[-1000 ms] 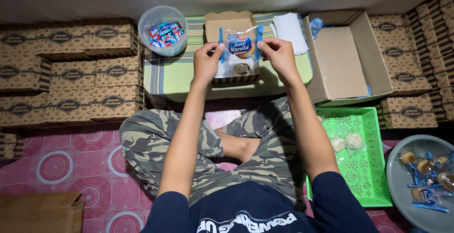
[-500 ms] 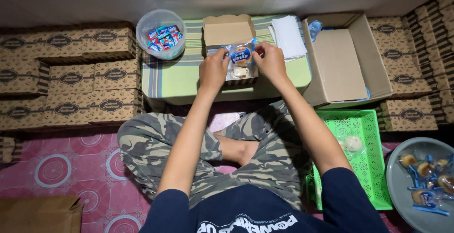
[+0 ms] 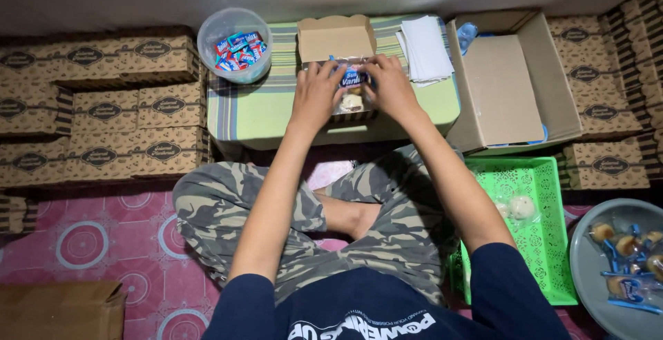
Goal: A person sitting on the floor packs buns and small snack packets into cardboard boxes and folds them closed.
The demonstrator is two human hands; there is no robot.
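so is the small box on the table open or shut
Open. The small box has its lid flap standing up at the back, and both the left hand and right hand press a packet into it.

This is looking like a home packing corner rather than a shop or factory: a person is sitting cross-legged on a pink patterned floor mat (image 3: 97, 243) at a low striped table (image 3: 262, 105). Stacks of identical brown printed boxes (image 3: 103, 105) are lining the walls at nine and three o'clock (all closed). A large open carton (image 3: 511, 84) is standing at two o'clock, a green plastic tray (image 3: 545, 243) and a grey basin of wrapped pastries (image 3: 621, 264) are sitting at four o'clock, and a tub of sweets (image 3: 235, 46) at eleven.
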